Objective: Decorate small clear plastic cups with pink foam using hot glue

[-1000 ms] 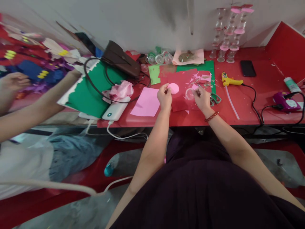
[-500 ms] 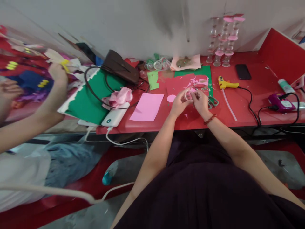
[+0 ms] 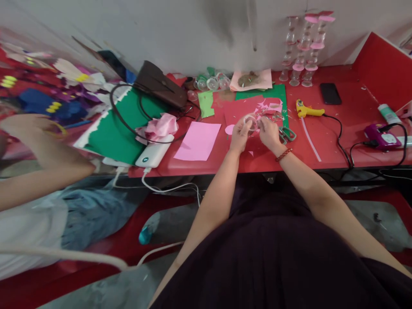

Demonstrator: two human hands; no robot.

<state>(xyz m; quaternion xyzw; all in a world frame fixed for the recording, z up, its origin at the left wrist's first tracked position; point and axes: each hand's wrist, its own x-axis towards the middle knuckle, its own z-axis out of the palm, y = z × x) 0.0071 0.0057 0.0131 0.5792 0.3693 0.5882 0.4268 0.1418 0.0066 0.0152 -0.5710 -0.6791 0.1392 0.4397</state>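
My left hand is closed around a small clear plastic cup with a round rim, above the red table. Close beside it, my right hand has its fingers pinched together at the cup's right side; whatever they hold is too small to make out. Pink paper scraps and green-handled scissors lie just behind and right of my hands. A pink paper circle sits left of my left hand.
Left are a pink sheet, a power bank, a brown case and another person's hand. Right are a yellow glue gun with its cord, a phone and stacked clear cups at the wall.
My fingers have moved slightly apart around the cup, which now tilts more toward my left hand. The other person's hand has moved left and down, away from the white and yellow piece.
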